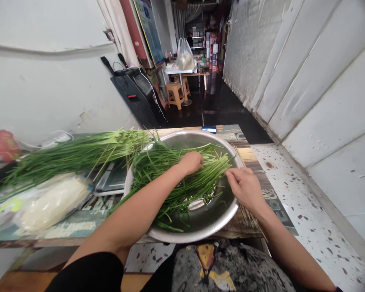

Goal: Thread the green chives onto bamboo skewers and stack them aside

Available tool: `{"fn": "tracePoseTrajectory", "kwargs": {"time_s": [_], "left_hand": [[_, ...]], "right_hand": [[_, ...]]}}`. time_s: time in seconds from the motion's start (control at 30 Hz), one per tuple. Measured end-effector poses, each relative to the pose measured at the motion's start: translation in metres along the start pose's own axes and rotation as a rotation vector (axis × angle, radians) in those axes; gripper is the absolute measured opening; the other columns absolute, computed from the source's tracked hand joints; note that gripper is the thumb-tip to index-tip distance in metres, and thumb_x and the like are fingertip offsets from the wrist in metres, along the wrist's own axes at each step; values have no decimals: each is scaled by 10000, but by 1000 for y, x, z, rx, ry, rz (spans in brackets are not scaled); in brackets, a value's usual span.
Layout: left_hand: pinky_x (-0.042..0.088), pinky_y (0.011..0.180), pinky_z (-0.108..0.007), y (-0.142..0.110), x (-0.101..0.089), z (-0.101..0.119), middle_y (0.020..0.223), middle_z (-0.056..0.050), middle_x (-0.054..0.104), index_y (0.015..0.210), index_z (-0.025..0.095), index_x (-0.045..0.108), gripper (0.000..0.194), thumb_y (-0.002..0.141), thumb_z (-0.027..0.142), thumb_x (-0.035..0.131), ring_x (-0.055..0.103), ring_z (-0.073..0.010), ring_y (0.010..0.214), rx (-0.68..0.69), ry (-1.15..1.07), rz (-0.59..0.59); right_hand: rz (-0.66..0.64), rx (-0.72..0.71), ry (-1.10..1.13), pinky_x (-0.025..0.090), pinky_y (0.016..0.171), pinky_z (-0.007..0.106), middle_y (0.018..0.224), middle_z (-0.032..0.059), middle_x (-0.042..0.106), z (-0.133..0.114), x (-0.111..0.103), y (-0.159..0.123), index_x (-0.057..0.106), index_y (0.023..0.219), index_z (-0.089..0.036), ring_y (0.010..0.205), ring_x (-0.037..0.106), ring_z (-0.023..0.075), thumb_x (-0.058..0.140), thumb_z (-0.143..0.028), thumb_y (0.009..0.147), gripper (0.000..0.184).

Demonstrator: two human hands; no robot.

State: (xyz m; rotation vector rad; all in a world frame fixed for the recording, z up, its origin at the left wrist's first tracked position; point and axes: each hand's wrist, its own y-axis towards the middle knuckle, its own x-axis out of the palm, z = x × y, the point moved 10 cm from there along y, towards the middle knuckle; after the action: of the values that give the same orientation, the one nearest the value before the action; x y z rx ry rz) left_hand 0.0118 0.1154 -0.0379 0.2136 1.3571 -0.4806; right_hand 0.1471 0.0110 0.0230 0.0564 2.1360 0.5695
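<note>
Chives lie across the basin at table centre. Left hand is closed over them; right hand at three o'clock pinches their tips. More greens lie at nine o'clock, a bag below

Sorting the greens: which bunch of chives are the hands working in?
The bunch in the metal basin: left hand and right hand touch it. The other pile lies untouched beside it.
</note>
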Motion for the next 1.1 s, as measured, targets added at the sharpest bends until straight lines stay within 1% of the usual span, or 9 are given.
{"fn": "tracePoseTrajectory", "kwargs": {"time_s": [0.07, 0.17, 0.27, 0.37, 0.43, 0.57, 0.63, 0.73, 1.1], "left_hand": [[434, 723, -279, 1, -4, -5, 787, -78, 706, 793, 170, 750, 162, 727, 213, 608, 621, -206, 762, -13, -57, 19], [432, 717, -262, 0, -25, -14, 793, -59, 713, 838, 161, 749, 201, 748, 206, 575, 618, -180, 736, -40, -206, 157], [427, 690, -247, -4, -38, -17, 761, -40, 712, 806, 156, 744, 181, 739, 247, 604, 611, -157, 707, -34, -347, 220], [425, 657, -241, -7, -41, -17, 689, -30, 695, 732, 149, 731, 157, 702, 280, 652, 600, -144, 670, -52, -448, 238], [435, 648, -238, -9, -41, -16, 655, -28, 684, 727, 139, 724, 165, 715, 280, 639, 593, -130, 633, -68, -576, 252], [463, 625, -240, -12, -36, -12, 665, -40, 688, 872, 115, 711, 195, 758, 223, 595, 579, -97, 562, -137, -919, 240], [469, 617, -239, -13, -34, -6, 675, -45, 691, 910, 111, 703, 205, 757, 196, 599, 578, -90, 557, -141, -1010, 215], [474, 617, -236, -14, -36, 0, 679, -45, 692, 892, 114, 709, 191, 750, 196, 611, 583, -88, 570, -113, -1058, 210], [469, 612, -232, -16, -38, 0, 677, -49, 696, 869, 108, 721, 213, 721, 241, 644, 575, -90, 562, -106, -1045, 251]], "right_hand": [[-2, 0, 5, 349, 657, 258, 627, 16, 627, -1, -1, 0, 652, 733, -189, 633, 502, 163, 446, -266, 883, 266], [-6, 1, -1, 348, 657, 261, 627, 17, 626, -1, 0, 1, 647, 725, -188, 633, 498, 163, 442, -260, 881, 266], [-20, 14, -24, 338, 649, 269, 623, 23, 622, 0, 2, 1, 641, 706, -189, 641, 496, 169, 435, -263, 882, 281], [-30, 25, -27, 333, 650, 272, 633, 24, 626, 2, 3, 1, 642, 707, -191, 648, 496, 170, 432, -264, 882, 282], [-29, 27, -21, 332, 652, 271, 633, 23, 625, 2, 3, 1, 640, 706, -192, 644, 494, 167, 431, -264, 883, 283], [-29, 24, -22, 328, 654, 272, 627, 24, 622, 1, 3, 1, 636, 691, -193, 643, 496, 167, 431, -262, 885, 291], [-32, 20, -25, 328, 658, 273, 624, 25, 624, 0, 3, 1, 637, 690, -193, 648, 500, 170, 429, -260, 886, 294], [-29, 15, -27, 328, 661, 274, 619, 23, 624, -1, 3, 1, 641, 694, -195, 649, 501, 171, 430, -251, 884, 290], [-26, 16, -11, 328, 660, 269, 572, 12, 581, -1, 2, 0, 612, 648, -198, 622, 487, 161, 418, -274, 893, 321]]}}
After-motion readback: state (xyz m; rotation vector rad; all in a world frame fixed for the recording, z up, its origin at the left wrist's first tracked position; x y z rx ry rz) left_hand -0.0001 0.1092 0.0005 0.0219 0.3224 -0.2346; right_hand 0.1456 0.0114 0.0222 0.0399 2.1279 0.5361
